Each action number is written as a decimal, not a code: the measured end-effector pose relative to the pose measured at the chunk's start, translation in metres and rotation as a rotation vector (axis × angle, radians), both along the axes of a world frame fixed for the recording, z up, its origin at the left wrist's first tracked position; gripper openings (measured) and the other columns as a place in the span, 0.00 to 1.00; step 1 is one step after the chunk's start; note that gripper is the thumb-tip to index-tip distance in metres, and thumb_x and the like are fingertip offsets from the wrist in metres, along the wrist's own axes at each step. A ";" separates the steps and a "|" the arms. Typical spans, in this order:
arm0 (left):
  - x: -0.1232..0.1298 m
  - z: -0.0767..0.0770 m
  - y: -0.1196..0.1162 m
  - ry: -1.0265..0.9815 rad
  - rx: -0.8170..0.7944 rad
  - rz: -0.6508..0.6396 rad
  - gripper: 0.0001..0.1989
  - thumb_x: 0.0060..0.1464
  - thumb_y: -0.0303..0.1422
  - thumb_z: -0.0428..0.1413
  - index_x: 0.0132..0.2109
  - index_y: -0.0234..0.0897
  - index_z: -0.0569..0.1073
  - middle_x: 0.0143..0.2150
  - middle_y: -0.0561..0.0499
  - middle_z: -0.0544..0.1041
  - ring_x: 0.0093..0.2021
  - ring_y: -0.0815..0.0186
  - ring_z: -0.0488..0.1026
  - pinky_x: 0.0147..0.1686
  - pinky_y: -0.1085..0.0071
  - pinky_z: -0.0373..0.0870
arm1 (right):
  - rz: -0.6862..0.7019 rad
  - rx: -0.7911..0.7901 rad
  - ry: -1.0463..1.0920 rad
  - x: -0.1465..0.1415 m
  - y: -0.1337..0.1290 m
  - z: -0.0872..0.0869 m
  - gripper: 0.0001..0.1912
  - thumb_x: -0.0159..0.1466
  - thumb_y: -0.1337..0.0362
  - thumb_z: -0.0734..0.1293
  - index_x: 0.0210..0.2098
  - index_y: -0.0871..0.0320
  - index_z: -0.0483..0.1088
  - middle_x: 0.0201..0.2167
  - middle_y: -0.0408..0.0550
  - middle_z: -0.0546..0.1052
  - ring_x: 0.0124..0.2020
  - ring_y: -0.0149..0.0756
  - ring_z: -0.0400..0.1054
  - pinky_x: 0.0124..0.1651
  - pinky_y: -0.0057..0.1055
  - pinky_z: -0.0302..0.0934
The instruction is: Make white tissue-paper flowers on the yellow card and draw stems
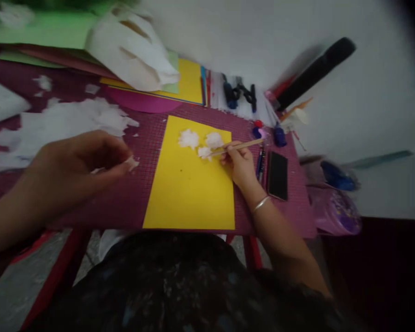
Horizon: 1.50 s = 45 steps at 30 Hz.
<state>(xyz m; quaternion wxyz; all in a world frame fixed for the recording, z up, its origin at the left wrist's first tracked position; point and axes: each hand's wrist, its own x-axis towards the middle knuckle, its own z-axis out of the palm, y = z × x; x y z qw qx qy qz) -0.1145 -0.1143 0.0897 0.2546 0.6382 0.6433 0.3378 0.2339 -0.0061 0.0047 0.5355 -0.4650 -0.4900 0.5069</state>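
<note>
A sheet of yellow paper (188,189) lies on the table in front of me, with three fluffy white paper tufts on its upper part. My right hand (240,162) grips a thin wooden stick (247,144), its tip at the lowest white tuft (204,152). The other two tufts, the left one (188,138) and the right one (214,139), sit just above. Left of the sheet, my left hand (86,166) is raised over the table, thumb and fingertips pinching a small piece of white paper (132,163).
Many loose white paper pieces (72,120) are spread at the left. A white plastic bag (131,50) rests on coloured sheets at the back. Scissors (240,94), a dark phone (277,175) and pens (260,163) lie to the right. Purple containers (335,210) stand beyond the table's right edge.
</note>
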 end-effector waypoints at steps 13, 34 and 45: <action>0.080 -0.052 0.125 -0.429 -0.147 -0.064 0.07 0.49 0.35 0.64 0.35 0.37 0.77 0.31 0.53 0.76 0.30 0.70 0.66 0.31 0.71 0.59 | 0.202 0.117 -0.098 0.001 -0.008 0.002 0.21 0.68 0.41 0.73 0.38 0.53 0.74 0.27 0.40 0.77 0.27 0.30 0.72 0.34 0.31 0.70; 0.079 -0.071 0.122 -0.312 -0.107 -0.181 0.13 0.48 0.41 0.65 0.38 0.39 0.77 0.34 0.52 0.78 0.34 0.65 0.72 0.37 0.67 0.65 | 0.160 0.211 -0.107 0.000 -0.004 -0.007 0.22 0.73 0.40 0.69 0.42 0.53 0.72 0.30 0.40 0.75 0.28 0.29 0.70 0.33 0.29 0.68; 0.078 -0.056 0.118 -0.297 -0.187 -0.206 0.07 0.47 0.39 0.67 0.32 0.44 0.79 0.28 0.53 0.78 0.30 0.63 0.71 0.34 0.65 0.69 | 0.231 0.223 -0.220 -0.006 -0.008 -0.010 0.23 0.75 0.39 0.64 0.44 0.53 0.72 0.35 0.43 0.76 0.30 0.30 0.70 0.35 0.30 0.68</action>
